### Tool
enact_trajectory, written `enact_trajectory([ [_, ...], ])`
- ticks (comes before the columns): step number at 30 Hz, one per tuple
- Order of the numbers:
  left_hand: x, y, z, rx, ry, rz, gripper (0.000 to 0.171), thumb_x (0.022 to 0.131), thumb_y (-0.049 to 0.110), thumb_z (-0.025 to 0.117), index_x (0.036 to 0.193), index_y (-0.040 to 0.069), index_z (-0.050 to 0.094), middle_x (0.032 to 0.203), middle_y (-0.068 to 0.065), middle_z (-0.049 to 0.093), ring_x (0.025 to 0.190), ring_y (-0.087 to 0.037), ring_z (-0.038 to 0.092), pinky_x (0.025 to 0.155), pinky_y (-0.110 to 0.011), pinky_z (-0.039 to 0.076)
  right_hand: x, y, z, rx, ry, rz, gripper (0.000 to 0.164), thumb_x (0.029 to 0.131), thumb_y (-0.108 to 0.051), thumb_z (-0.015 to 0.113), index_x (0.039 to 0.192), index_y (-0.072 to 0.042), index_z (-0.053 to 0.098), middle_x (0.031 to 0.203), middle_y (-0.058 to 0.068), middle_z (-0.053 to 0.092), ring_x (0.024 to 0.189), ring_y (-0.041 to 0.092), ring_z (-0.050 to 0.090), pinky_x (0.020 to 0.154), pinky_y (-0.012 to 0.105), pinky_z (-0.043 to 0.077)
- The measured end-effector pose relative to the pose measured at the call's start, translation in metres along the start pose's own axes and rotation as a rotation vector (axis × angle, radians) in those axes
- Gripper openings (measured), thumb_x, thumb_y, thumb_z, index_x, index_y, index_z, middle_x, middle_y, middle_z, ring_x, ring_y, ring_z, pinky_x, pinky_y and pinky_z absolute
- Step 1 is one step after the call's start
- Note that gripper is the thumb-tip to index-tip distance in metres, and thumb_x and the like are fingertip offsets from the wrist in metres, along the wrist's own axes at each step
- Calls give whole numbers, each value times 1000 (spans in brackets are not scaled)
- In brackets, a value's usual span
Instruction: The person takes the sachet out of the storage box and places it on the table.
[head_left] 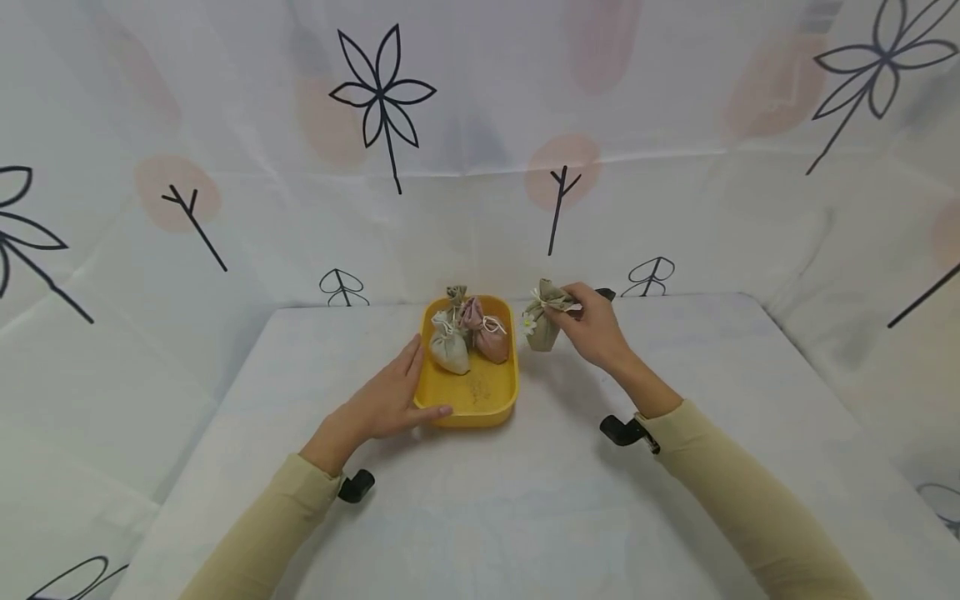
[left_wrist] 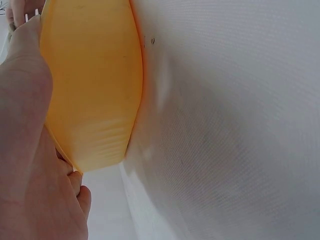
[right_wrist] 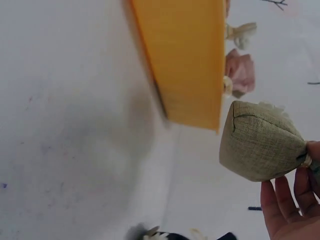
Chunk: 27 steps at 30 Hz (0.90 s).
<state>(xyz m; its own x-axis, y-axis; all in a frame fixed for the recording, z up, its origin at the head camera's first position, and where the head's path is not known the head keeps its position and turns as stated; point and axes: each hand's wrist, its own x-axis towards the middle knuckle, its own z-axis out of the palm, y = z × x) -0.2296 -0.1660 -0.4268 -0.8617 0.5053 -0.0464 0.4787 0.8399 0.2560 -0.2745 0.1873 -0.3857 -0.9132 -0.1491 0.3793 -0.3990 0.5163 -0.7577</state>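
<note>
My left hand [head_left: 386, 396] holds the yellow tray [head_left: 491, 407] at its near left corner, fingers along the left wall and thumb on the near rim. In the tray lie a pale sachet [head_left: 450, 352], a pink sachet [head_left: 491, 340] and, behind them, a greenish one [head_left: 456, 293], partly hidden. My right hand [head_left: 596, 329] pinches a green cloth sachet [right_wrist: 262, 142] by its tied neck, just right of the tray. A small white flower [head_left: 528, 323] hangs at its side. In the right wrist view the sachet's base is off the table.
A dark thing [head_left: 606, 293] shows behind my right hand, mostly hidden. White cloth covers the table [head_left: 480, 508], and a patterned white curtain [head_left: 465, 225] stands at its back edge. Black wrist mounts [head_left: 624, 430] stick out from both sleeves.
</note>
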Motion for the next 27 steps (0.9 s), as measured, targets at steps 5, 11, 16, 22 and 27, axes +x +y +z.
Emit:
enact_trajectory([
  [5, 0, 0, 0, -1, -3, 1, 124, 86, 88, 42, 162, -1, 1, 171, -17, -5, 158, -32, 10, 126, -44, 20, 0, 15, 2, -25, 25, 28, 32, 100, -12, 66, 126, 7, 59, 122, 23, 64, 105, 36, 66, 86, 44, 58],
  [11, 0, -1, 1, 3, -4, -5, 126, 85, 90, 40, 163, -1, 1, 171, -16, -5, 158, -31, 10, 126, -44, 20, 2, 27, 8, -67, 29, 69, 33, 100, -12, 66, 126, 7, 59, 120, 24, 64, 103, 36, 64, 84, 42, 56],
  [16, 0, -1, 2, -8, -3, -8, 127, 84, 91, 39, 163, 0, 0, 172, -15, -5, 158, -31, 10, 126, -44, 20, 4, 37, 11, -93, 34, 93, 33, 99, -11, 67, 126, 7, 60, 121, 24, 64, 103, 36, 63, 85, 46, 55],
  [22, -1, -1, 1, -14, 4, -7, 125, 85, 89, 42, 163, 0, 0, 172, -15, -5, 158, -31, 11, 126, -44, 21, 7, 51, 15, -107, 50, 49, 33, 98, -8, 68, 125, 8, 61, 120, 25, 64, 102, 36, 62, 87, 46, 55],
  [27, 1, -1, 2, -19, 3, -14, 124, 86, 86, 45, 163, 1, -1, 172, -14, -6, 158, -31, 10, 126, -44, 20, 6, 59, 17, -123, 55, 30, 34, 98, -9, 68, 126, 10, 61, 119, 26, 63, 102, 38, 62, 87, 48, 54],
])
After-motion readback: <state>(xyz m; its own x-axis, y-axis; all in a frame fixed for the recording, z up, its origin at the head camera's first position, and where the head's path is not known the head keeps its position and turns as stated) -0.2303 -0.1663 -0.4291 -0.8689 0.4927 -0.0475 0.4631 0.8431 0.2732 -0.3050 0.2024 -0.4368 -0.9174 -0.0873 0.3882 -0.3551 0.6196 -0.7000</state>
